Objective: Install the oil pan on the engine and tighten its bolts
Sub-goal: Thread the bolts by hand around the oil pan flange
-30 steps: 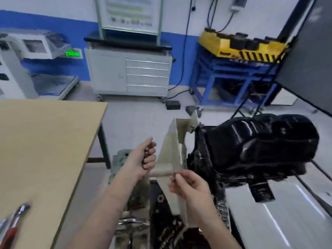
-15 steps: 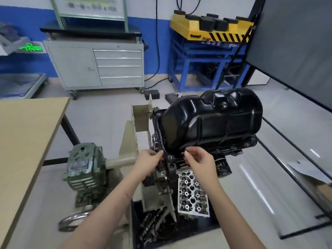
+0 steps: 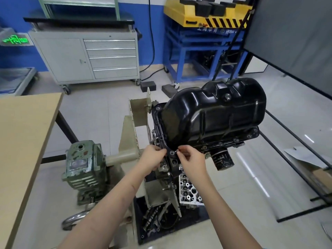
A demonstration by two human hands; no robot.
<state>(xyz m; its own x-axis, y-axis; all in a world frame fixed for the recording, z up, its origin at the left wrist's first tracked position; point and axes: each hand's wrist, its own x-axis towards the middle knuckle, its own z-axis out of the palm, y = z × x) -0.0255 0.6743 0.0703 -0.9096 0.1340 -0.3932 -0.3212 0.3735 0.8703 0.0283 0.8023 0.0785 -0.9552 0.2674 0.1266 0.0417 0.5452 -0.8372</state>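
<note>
head | oil pan above both hands | right hand pinches bolt

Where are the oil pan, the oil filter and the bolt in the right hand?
oil pan (image 3: 221,115): head view, on its black side wall.
oil filter (image 3: 223,159): head view, on the canister's side.
bolt (image 3: 178,150): head view, on the metal tip showing at the right hand (image 3: 193,161) fingertips.

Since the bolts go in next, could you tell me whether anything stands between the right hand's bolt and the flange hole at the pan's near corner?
Nothing visible does. The right hand pinches a small bolt just beside the open hole in the oil pan flange, while the left hand rests on the flange's other side.
</note>
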